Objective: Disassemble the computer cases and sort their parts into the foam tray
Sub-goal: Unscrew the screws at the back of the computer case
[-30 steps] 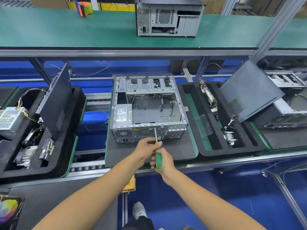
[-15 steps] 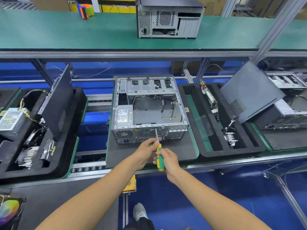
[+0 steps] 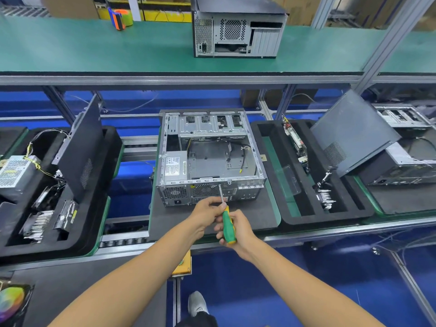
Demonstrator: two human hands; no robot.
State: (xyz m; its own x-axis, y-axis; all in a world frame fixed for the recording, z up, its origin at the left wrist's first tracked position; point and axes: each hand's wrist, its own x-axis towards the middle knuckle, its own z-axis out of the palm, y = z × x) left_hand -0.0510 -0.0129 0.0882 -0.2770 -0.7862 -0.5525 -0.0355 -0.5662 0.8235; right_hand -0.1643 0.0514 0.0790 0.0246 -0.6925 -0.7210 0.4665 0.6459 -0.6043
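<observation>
Near the belt's front edge, centre, the opened computer case lies on a dark pad, its rear panel facing you; your right hand is closed round the green-and-yellow screwdriver, tip set on the rear panel beside the fan grille; your left hand pinches the shaft near the handle, steadying it; step in hand looks like backing out a rear-panel screw; next move calls for a square tip and firm pressure; foam tray sits just right of the case, partly filled.
</observation>
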